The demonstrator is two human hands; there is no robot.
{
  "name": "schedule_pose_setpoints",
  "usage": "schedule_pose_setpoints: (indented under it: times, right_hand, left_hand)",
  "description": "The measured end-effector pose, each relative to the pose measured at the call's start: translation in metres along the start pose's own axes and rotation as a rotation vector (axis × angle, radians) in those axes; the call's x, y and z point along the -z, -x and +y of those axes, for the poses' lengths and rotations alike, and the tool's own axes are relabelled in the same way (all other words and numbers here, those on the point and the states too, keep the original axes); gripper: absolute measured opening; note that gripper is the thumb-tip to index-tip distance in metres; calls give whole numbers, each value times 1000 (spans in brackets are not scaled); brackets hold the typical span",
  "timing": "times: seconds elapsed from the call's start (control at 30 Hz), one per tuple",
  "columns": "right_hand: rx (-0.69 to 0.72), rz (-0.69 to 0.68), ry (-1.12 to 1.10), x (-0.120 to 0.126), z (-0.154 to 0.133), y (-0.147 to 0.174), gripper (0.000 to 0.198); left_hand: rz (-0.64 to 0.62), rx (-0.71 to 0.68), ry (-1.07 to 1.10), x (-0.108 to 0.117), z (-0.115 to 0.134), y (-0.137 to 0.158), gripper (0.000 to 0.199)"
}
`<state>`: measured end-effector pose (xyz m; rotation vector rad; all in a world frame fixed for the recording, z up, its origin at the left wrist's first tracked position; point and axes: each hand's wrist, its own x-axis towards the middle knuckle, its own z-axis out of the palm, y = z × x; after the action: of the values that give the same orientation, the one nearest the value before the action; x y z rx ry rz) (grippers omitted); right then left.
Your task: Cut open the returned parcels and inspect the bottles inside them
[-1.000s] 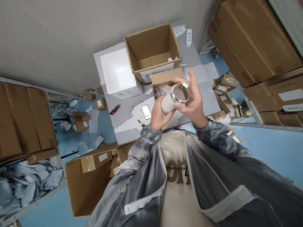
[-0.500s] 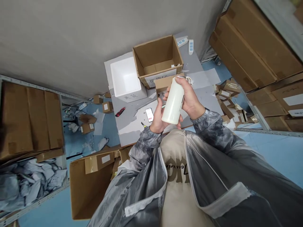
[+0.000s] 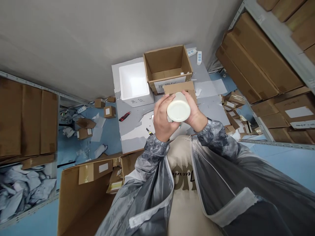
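A pale cream bottle [image 3: 178, 110] is held over the front of the table, its round base turned up toward me. My left hand [image 3: 162, 118] wraps its left side with curled fingers. On the other side my right hand [image 3: 196, 113] grips it, thumb along the top edge. The bottle's cap end points away and is hidden. Just behind the hands stands a small opened carton [image 3: 179, 87] with its flap up. A phone on the table is mostly covered by my left hand.
On the table [image 3: 133, 144] stand a white foam box [image 3: 145, 100] and an open cardboard box [image 3: 169, 78] with a handwritten label. A red and black utility knife [image 3: 124, 116] lies left. Power strips [image 3: 199, 57] sit back right. A large open carton [image 3: 81, 196] is at my lower left; loaded shelves flank both sides.
The bottle has tipped from lying lengthwise to showing its base to me. My left hand has moved up around its side, now covering most of the phone.
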<state>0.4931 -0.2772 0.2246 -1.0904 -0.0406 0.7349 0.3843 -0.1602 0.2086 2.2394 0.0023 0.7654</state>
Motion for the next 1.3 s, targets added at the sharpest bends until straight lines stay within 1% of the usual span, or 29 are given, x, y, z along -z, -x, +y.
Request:
schedule_pose_setpoints:
  times: [0.03, 0.13, 0.23, 0.3, 0.4, 0.47, 0.53, 0.57, 0.63, 0.7, 0.73, 0.77, 0.8, 0.83, 0.9, 0.93, 0.97, 1.0, 1.07, 1.13, 1.2, 1.23, 1.3]
  right_hand:
    - [-4, -15, -3, -1, 5, 0, 89]
    - [-21, -97, -10, -3, 27, -4, 101]
    - [-34, -194, -2, -6, 54, -4, 115]
    - [-37, -211, -9, -7, 66, 4, 115]
    - [-34, -156, -49, -3, 70, 26, 100]
    - [-6, -124, -56, 0, 64, 40, 96]
    - [57, -95, -29, 4, 57, 50, 97]
    - [101, -72, -2, 7, 54, 53, 100]
    - [207, 11, 87, 15, 50, 54, 104]
    - [326, 136, 232, 27, 46, 51, 98]
    - [383, 200, 324, 34, 44, 49, 91]
    - [432, 253, 422, 40, 42, 46, 83]
    - [470, 290, 517, 45, 40, 44, 75]
    - [492, 311, 600, 50, 38, 43, 68]
    - [497, 311, 714, 54, 32, 41, 57]
    - [492, 301, 749, 54, 30, 40, 54]
    - [487, 286, 775, 54, 29, 39, 54]
    - [486, 266, 796, 53, 29, 38, 56]
    - [487, 217, 815, 55, 34, 32, 64]
    - [473, 169, 796, 65, 50, 23, 69]
    - [419, 167, 758, 82, 79, 11, 61]
    - [371, 192, 750, 93, 97, 5, 53]
    - [223, 293, 797, 111, 136, -7, 40]
  left_hand:
    - [13, 11, 23, -1, -2, -2, 99]
    - [33, 53, 89, -1, -5, -6, 108]
    - [64, 42, 69, 2, -2, -5, 112]
    - [105, 33, 33, 5, 0, -3, 112]
    - [178, 92, 36, 10, 0, -5, 113]
    - [219, 187, 113, 13, -8, -10, 106]
    - [226, 303, 241, 13, -21, -14, 97]
    - [206, 360, 308, 11, -30, -16, 95]
    - [124, 463, 411, 5, -47, -13, 98]
    - [58, 527, 415, -4, -61, -4, 103]
    - [44, 526, 374, -8, -66, 2, 104]
    - [24, 493, 313, -12, -69, 9, 105]
    - [-17, 427, 249, -14, -71, 16, 106]
    - [-86, 334, 197, -16, -71, 21, 108]
    - [-270, 137, 151, -18, -68, 30, 110]
    - [-343, 68, 148, -19, -66, 33, 108]
    - [-381, 33, 146, -20, -64, 34, 105]
    - [-385, 32, 141, -21, -64, 36, 100]
    - [-335, 107, 119, -24, -66, 37, 91]
    - [-264, 234, 104, -28, -77, 38, 90]
    - [-182, 375, 127, -31, -94, 40, 96]
    - [-135, 445, 158, -33, -104, 41, 99]
    - [-41, 573, 251, -38, -124, 43, 101]
